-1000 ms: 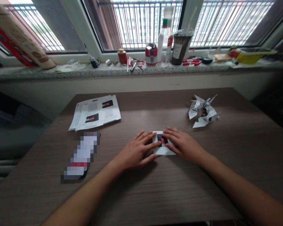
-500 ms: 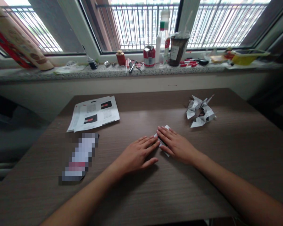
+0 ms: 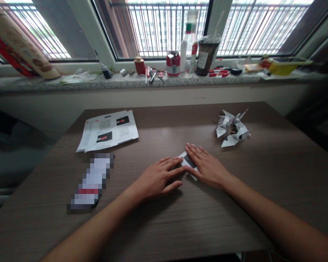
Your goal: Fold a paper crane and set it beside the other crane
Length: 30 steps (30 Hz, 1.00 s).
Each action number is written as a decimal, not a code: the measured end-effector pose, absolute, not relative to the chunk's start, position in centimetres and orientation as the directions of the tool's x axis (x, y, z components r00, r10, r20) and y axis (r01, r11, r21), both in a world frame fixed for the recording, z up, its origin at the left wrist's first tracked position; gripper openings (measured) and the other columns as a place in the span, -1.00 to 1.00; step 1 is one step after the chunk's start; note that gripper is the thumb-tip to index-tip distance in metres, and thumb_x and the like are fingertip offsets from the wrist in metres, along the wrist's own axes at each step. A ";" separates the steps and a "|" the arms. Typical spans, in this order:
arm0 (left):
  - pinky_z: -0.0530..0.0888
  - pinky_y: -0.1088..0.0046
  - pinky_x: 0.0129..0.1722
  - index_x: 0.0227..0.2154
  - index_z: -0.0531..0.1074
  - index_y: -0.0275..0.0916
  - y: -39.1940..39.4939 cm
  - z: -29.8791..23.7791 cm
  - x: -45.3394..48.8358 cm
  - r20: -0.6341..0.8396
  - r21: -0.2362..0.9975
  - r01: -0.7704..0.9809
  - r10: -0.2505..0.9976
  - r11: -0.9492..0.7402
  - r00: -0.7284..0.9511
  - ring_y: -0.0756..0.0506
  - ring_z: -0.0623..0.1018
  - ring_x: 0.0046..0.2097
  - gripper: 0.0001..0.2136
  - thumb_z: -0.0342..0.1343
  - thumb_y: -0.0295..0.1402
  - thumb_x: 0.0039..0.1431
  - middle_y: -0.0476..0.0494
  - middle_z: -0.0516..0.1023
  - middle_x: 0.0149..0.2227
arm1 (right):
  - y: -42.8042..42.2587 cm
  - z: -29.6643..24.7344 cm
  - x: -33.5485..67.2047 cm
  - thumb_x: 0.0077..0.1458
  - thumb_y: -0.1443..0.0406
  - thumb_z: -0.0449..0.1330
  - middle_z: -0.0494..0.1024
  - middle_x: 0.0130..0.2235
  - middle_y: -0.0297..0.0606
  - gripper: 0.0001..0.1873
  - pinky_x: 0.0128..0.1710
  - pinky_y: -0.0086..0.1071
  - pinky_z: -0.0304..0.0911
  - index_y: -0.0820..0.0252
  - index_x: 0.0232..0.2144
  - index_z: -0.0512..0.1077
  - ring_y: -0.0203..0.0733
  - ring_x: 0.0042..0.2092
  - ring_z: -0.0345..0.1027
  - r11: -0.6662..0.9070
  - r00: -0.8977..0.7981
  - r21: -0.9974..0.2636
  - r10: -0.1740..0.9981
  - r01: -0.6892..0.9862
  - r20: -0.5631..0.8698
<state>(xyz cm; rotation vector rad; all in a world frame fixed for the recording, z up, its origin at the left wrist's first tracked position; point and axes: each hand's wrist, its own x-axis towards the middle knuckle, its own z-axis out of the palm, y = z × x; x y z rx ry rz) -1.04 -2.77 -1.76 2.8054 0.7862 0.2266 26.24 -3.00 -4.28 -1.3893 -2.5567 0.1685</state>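
Observation:
A small folded piece of printed white paper (image 3: 186,162) lies on the brown wooden table (image 3: 164,225), mostly under my hands. My right hand (image 3: 207,167) lies flat on top of it, fingers stretched out and pointing up-left. My left hand (image 3: 160,176) rests flat on the table just left of the paper, its fingertips touching the paper's left edge. Both hands press down and grip nothing.
Printed sheets (image 3: 108,133) lie at the table's far left and a pixelated object (image 3: 91,182) sits nearer me. Folded paper shapes (image 3: 232,127) sit at the far right. The windowsill (image 3: 142,82) holds a can (image 3: 173,63), bottle (image 3: 187,45), dark cup (image 3: 206,52) and small tools.
The paper has gone from a wider flat rectangle to a narrower folded piece. My right hand slid over it and now covers most of it; my left hand shifted slightly left.

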 end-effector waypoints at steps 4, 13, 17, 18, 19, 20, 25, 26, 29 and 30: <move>0.24 0.03 0.38 0.44 0.13 0.01 -2.9 -1.6 -0.8 0.090 0.247 0.500 0.533 -0.830 0.841 -0.30 0.28 0.41 -0.45 -0.02 -0.04 0.49 -0.18 0.17 0.46 | -2.7 -4.8 26.6 0.46 -0.07 -0.14 0.02 0.49 -0.13 -0.23 0.47 -0.04 -0.08 0.15 0.51 -0.18 -0.04 0.49 -0.12 0.508 -0.483 -0.196 0.861 0.839 0.160; 0.42 0.00 0.21 0.38 0.25 -0.09 -3.8 -1.5 0.2 0.115 0.194 0.552 0.578 -0.811 0.808 -0.34 0.44 0.22 -0.50 -0.06 -0.05 0.50 -0.30 0.35 0.32 | -2.5 -3.1 27.0 0.48 0.01 -0.09 -0.03 0.50 -0.17 -0.26 0.49 0.02 -0.18 0.10 0.52 -0.23 -0.02 0.51 -0.20 0.516 -0.478 -0.166 0.850 0.840 0.221; 0.43 0.03 0.20 0.34 0.31 -0.16 -3.9 -1.0 0.4 0.126 0.216 0.545 0.577 -0.810 0.807 -0.32 0.46 0.20 -0.53 -0.05 -0.09 0.50 -0.31 0.39 0.29 | -3.3 -3.1 25.8 0.48 0.08 -0.09 -0.04 0.50 -0.17 -0.26 0.49 -0.03 -0.14 0.12 0.52 -0.29 -0.06 0.51 -0.20 0.586 -0.548 -0.183 0.807 0.789 0.220; 0.43 0.04 0.21 0.31 0.34 -0.19 -3.9 -0.9 0.3 0.124 0.231 0.538 0.573 -0.811 0.810 -0.31 0.47 0.19 -0.54 -0.04 -0.11 0.50 -0.32 0.40 0.28 | -3.5 -3.3 25.5 0.48 0.08 -0.09 -0.05 0.50 -0.16 -0.26 0.48 -0.05 -0.13 0.14 0.52 -0.27 -0.06 0.51 -0.21 0.602 -0.568 -0.188 0.797 0.776 0.204; 0.44 0.06 0.21 0.29 0.36 -0.22 -3.8 -0.8 0.2 0.120 0.246 0.534 0.572 -0.809 0.811 -0.30 0.47 0.19 -0.56 -0.04 -0.12 0.50 -0.32 0.41 0.27 | -3.6 -3.6 25.2 0.48 0.07 -0.09 -0.05 0.50 -0.15 -0.27 0.48 -0.07 -0.10 0.15 0.52 -0.25 -0.07 0.51 -0.20 0.613 -0.584 -0.192 0.789 0.766 0.189; 0.43 0.07 0.22 0.28 0.37 -0.23 -3.7 -0.7 0.1 0.118 0.260 0.533 0.574 -0.805 0.810 -0.29 0.48 0.20 -0.56 -0.03 -0.13 0.50 -0.31 0.42 0.27 | -3.7 -3.8 24.9 0.49 0.08 -0.10 -0.05 0.50 -0.13 -0.28 0.47 -0.07 -0.08 0.17 0.51 -0.23 -0.07 0.51 -0.20 0.623 -0.599 -0.193 0.782 0.759 0.171; 0.40 0.07 0.26 0.32 0.32 -0.18 -3.7 -0.9 -0.4 0.097 0.281 0.553 0.596 -0.785 0.797 -0.28 0.45 0.25 -0.56 -0.03 -0.15 0.50 -0.27 0.37 0.34 | -3.7 -4.4 24.7 0.50 0.05 -0.15 -0.10 0.50 -0.09 -0.29 0.47 -0.05 -0.09 0.22 0.51 -0.18 -0.06 0.51 -0.24 0.635 -0.623 -0.183 0.772 0.751 0.125; 0.40 0.06 0.26 0.33 0.32 -0.17 -3.7 -1.0 -0.4 0.090 0.280 0.555 0.597 -0.783 0.797 -0.28 0.45 0.26 -0.56 -0.04 -0.15 0.50 -0.26 0.36 0.34 | -3.7 -4.5 24.8 0.49 0.03 -0.15 -0.11 0.50 -0.10 -0.28 0.47 -0.05 -0.09 0.20 0.51 -0.20 -0.06 0.51 -0.25 0.634 -0.620 -0.185 0.773 0.751 0.133; 0.39 0.07 0.27 0.34 0.30 -0.14 -3.8 -1.0 -0.4 0.075 0.280 0.559 0.598 -0.780 0.798 -0.28 0.43 0.27 -0.56 -0.05 -0.15 0.51 -0.24 0.34 0.36 | -3.8 -4.7 25.8 0.47 -0.01 -0.11 -0.14 0.51 -0.15 -0.21 0.47 -0.05 -0.09 0.11 0.51 -0.34 -0.04 0.51 -0.24 0.610 -0.588 -0.196 0.793 0.768 0.161; 0.38 0.07 0.28 0.35 0.29 -0.13 -3.8 -1.0 -0.4 0.071 0.279 0.560 0.598 -0.780 0.798 -0.28 0.43 0.27 -0.55 -0.05 -0.15 0.51 -0.24 0.33 0.36 | -3.8 -4.8 26.2 0.47 -0.02 -0.09 -0.15 0.51 -0.16 -0.19 0.47 -0.05 -0.09 0.09 0.50 -0.39 -0.03 0.51 -0.24 0.594 -0.572 -0.195 0.804 0.780 0.162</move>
